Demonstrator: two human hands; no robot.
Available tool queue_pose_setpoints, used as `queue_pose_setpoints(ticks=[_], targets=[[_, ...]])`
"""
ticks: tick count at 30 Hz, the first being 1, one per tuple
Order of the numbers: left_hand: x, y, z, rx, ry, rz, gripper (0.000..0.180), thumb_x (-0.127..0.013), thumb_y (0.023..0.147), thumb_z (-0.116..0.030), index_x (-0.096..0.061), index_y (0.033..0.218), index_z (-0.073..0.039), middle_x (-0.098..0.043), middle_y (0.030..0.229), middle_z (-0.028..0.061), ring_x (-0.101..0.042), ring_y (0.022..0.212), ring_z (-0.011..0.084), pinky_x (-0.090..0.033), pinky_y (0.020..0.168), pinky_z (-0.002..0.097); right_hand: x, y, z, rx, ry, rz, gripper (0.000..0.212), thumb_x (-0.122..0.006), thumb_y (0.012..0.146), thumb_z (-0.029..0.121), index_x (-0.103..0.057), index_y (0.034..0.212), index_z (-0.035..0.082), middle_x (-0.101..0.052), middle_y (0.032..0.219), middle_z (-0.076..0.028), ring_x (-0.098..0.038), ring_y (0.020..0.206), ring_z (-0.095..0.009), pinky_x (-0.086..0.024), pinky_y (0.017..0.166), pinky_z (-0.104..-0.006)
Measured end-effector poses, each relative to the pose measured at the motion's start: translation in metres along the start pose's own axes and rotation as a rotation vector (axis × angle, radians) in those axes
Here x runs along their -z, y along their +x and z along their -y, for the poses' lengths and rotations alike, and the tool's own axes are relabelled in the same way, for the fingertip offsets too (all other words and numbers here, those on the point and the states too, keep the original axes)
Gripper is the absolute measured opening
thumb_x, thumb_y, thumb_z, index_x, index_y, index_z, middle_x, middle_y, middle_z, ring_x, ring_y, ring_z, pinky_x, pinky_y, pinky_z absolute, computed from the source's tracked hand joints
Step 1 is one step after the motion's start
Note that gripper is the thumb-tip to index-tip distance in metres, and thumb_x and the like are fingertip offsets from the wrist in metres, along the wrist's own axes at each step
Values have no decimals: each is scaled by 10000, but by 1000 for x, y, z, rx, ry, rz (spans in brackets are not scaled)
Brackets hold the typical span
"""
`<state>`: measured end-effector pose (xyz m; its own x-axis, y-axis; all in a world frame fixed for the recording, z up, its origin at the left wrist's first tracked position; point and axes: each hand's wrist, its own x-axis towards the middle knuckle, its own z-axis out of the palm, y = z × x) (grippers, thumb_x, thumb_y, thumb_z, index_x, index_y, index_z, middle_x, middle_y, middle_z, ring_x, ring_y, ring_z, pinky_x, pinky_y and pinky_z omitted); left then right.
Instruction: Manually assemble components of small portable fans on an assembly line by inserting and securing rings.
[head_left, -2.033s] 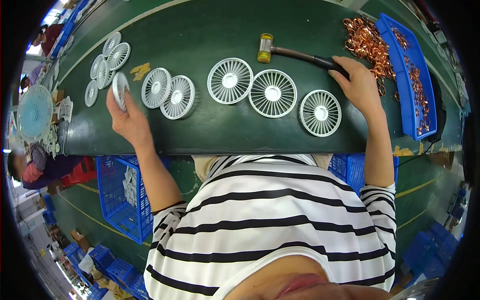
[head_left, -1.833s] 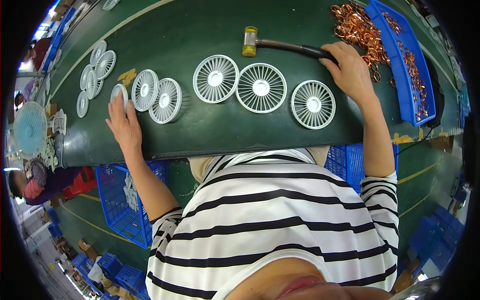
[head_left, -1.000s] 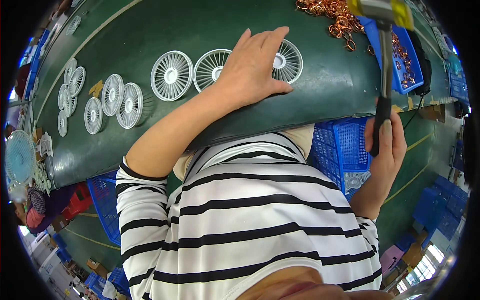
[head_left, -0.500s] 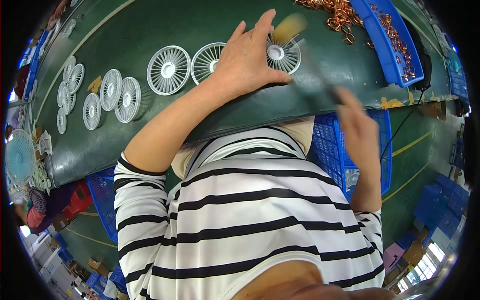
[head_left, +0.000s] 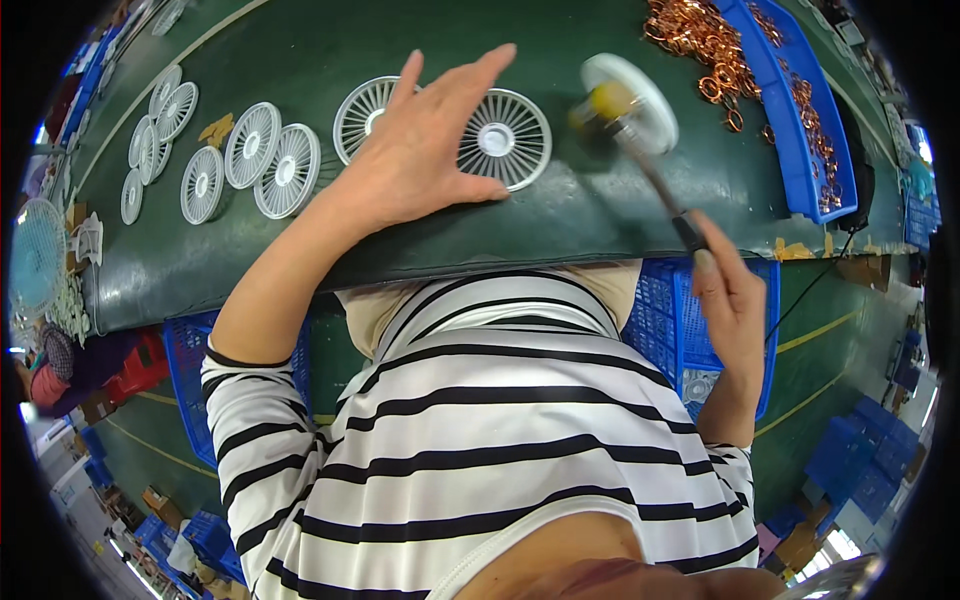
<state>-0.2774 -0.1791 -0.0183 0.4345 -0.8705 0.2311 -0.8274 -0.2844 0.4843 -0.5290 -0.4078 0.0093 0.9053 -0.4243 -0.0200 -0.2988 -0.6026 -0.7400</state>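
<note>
The person's left hand is spread wide, thumb and fingers splayed, and clasps nothing. It lies over the left part of a spoked white wheel, the thumb by the lower rim; whether it presses down cannot be told. A second wheel lies just left of that, partly covered by the same hand.

The right hand is closed around the dark grip of a hammer. The yellow-faced head, blurred, overlaps a tilted wheel in view — contact between the 2 cannot be made out.

Farther left on the green table lie 3 more wheels, then an overlapping cluster near a tan scrap. To the right — beyond the hammer — copper-coloured rings are heaped beside a long blue tray holding more rings.
</note>
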Motion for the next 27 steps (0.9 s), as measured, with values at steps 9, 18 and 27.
queue_pose_setpoints(ticks=[9, 18, 27], targets=[[-12, 2, 9, 30, -66, -54, 1157, -823, 625, -417, -122, 1485, -89, -603, 1198, 189, -506, 1227, 316, -136, 1156, 511, -20, 20, 21, -31, -56, 158, 369, -514, 948, 99, -532, 1315, 65, -593, 720, -38, -451, 590, -82, -414, 590, -216], [16, -16, 22, -44, 201, -137, 1109, -802, 614, -457, -198, 1484, -131, -408, 1399, 239, -308, 1350, 404, -128, 1130, 572, -25, 25, 23, 146, -275, 154, 344, -527, 938, 96, -546, 1279, 53, -660, 1065, -199, -684, 815, -306, -508, 724, -344], [25, -41, 33, 102, -7, -160, 1111, -843, 592, -318, -193, 1474, -133, -552, 1252, 194, -523, 1185, 330, -190, 1124, 551, -26, 30, 52, 84, 208, 82, 372, -495, 957, 87, -525, 1324, 36, -479, 660, 18, -431, 598, -52, -377, 551, -209]])
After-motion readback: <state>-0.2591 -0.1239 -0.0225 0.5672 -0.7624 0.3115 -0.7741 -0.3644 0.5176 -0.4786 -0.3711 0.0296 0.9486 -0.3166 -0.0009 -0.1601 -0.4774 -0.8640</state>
